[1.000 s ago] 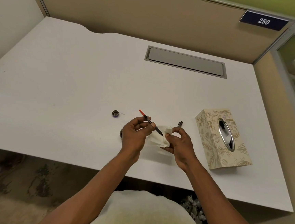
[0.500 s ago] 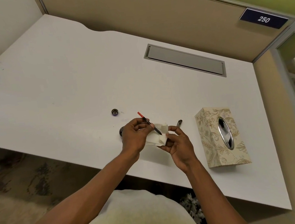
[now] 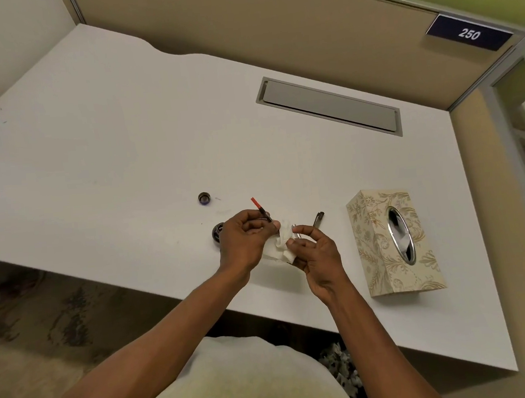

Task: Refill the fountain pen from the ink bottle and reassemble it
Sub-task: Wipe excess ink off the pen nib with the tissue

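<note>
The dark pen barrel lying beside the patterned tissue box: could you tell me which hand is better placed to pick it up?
Probably the right hand: it is nearest the dark pen barrel and pinches only the white tissue. The left hand grips the red-tipped pen section.

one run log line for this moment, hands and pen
left hand: grips thin red-ended pen section | right hand: wipes its tip with crumpled white tissue

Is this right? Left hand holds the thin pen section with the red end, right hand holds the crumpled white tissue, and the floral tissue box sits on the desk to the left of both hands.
Not quite. In the head view the floral tissue box sits to the right of both hands. The rest holds: the left hand holds the thin pen section with the red end, and the right hand holds the crumpled white tissue.
</note>
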